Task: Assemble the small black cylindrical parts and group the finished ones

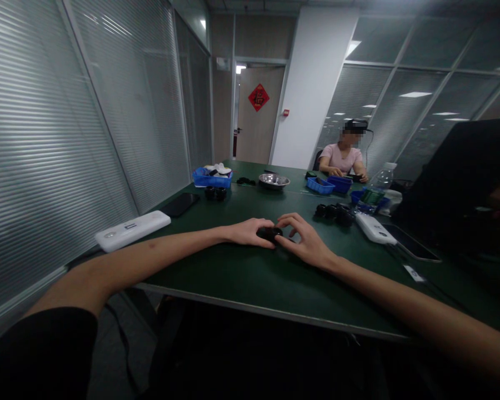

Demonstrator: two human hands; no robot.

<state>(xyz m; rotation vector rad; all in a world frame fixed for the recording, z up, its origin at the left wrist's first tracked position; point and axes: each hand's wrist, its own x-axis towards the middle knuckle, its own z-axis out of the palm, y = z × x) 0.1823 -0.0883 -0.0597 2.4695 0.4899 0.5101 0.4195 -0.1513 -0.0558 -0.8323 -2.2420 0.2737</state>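
The bare left hand [246, 231] is gripping a rounded black object [266, 234], its material hard to tell, toward the green tabletop's [233, 272] front edge; the bare right hand [305, 242] is pinching its other end. A shiny metal bowl [271, 186] is sitting farther back.

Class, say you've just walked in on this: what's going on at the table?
A person at the green table grips a small black object in the left hand, while the right hand curls its thumb and fingers at the object's other end. It is too dark to tell exactly what it is. Beyond the hands stands a metal bowl, and another person in a pink top sits toward the far end.
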